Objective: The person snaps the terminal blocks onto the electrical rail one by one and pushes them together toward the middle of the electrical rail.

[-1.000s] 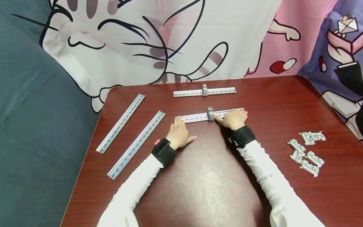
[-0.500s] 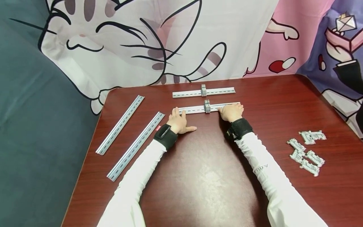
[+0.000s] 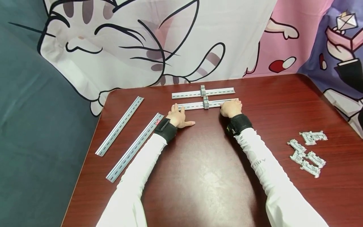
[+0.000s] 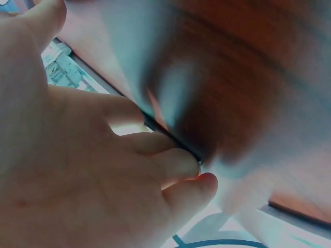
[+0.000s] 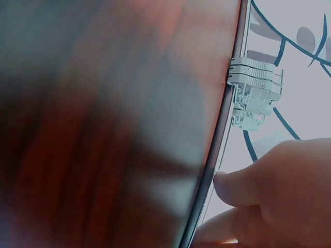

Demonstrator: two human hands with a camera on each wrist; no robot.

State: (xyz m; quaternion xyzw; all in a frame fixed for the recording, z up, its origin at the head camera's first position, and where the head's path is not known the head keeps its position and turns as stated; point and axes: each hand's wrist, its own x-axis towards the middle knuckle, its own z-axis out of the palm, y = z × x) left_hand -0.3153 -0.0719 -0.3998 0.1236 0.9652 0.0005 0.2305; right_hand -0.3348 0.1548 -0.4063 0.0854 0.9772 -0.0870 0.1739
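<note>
A slotted metal DIN rail [image 3: 193, 106] lies crosswise near the back of the table, with a small stack of terminal blocks [image 3: 205, 102] clipped near its middle. My left hand [image 3: 177, 117] rests its extended fingers on the rail's left end, thumb spread away. At the right end, my right hand [image 3: 231, 109] holds the rail between thumb and fingers. The right wrist view shows the thumb [image 5: 235, 188] against the rail's edge, below the terminal blocks [image 5: 254, 82]. Just behind, a second DIN rail [image 3: 187, 94] carries similar blocks [image 3: 202, 91].
Two bare DIN rails [image 3: 120, 126] [image 3: 136, 146] lie slanted on the left of the brown table [image 3: 210, 176]. Several loose terminal blocks [image 3: 313, 137] lie at the right. A printed curtain [image 3: 227, 25] hangs behind the table's back edge.
Both hands have slid the rail with its blocks away from me, toward the rail behind. The gap between the two rails has narrowed.
</note>
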